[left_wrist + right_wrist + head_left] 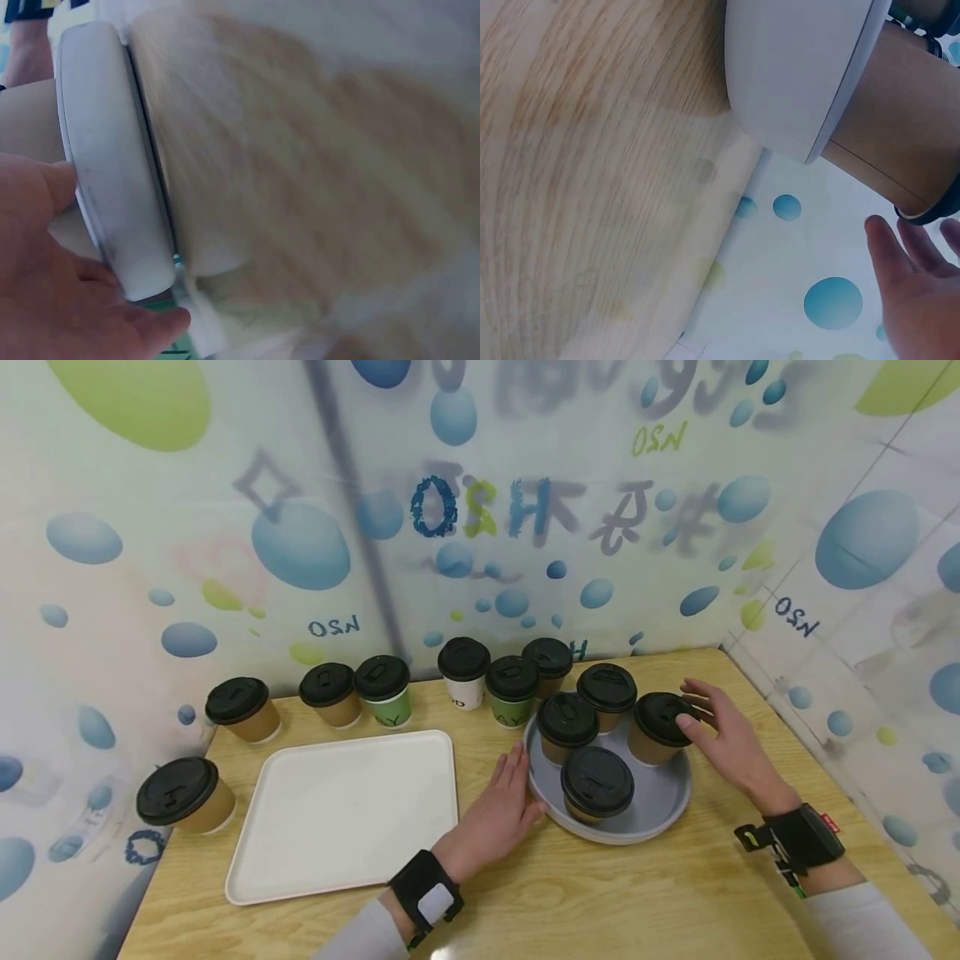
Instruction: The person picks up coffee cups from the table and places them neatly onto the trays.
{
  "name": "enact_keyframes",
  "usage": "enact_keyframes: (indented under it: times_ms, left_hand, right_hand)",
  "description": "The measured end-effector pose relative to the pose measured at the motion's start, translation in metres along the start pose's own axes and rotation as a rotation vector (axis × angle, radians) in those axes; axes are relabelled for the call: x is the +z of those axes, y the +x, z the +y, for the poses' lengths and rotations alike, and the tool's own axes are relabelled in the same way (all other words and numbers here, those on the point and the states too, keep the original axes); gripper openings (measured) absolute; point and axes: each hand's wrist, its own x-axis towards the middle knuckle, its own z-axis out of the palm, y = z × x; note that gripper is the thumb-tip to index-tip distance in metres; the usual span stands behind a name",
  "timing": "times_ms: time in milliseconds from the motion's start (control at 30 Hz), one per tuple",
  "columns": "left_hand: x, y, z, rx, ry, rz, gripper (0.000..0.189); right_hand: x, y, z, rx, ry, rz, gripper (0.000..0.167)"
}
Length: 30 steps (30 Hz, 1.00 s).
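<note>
A round grey tray [660, 797] holds several brown paper cups with black lids. My left hand [498, 810] rests against its left side, fingers extended along the rim; the left wrist view shows the thumb at the edge of the tray [112, 165]. On the right, my right hand [723, 735] is beside the rightmost cup [656, 750], thumb and fingers spread close around its black lid [663, 714]. In the right wrist view, the fingertips of that hand [922, 292] lie right by the lid of the brown cup [900, 127].
A white rectangular tray [345, 818] lies on the wooden table [600, 893] at left. Brown cups [213, 806] and a green cup [392, 708] stand around it. Behind the round tray are a white cup [465, 692] and another green cup [512, 708]. A patterned curtain [300, 552] hangs behind.
</note>
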Motion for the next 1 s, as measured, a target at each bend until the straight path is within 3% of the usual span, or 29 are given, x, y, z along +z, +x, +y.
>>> enact_keyframes:
  times_ms: [233, 467, 700, 867, 1000]
  left_hand:
    - [-0.005, -0.002, 0.005, 0.034, 0.230, 0.042, 0.068]
    - [-0.006, -0.005, 0.008, 0.049, 0.349, 0.102, 0.058]
    - [-0.008, -0.007, 0.008, 0.131, 0.381, 0.157, 0.043]
    - [-0.008, -0.007, 0.009, 0.189, 0.335, 0.194, 0.030]
    - [-0.007, -0.007, 0.010, 0.210, 0.290, 0.188, 0.023]
  right_hand:
    - [-0.003, -0.005, 0.006, 0.037, -0.099, 0.080, 0.050]
    - [-0.010, -0.011, 0.007, 0.118, -0.244, 0.044, 0.047]
    - [-0.012, -0.016, 0.011, 0.126, -0.301, -0.020, 0.039]
    - [-0.012, -0.016, 0.014, 0.163, -0.332, -0.157, 0.039]
    - [-0.011, -0.015, 0.014, 0.170, -0.342, -0.193, 0.038]
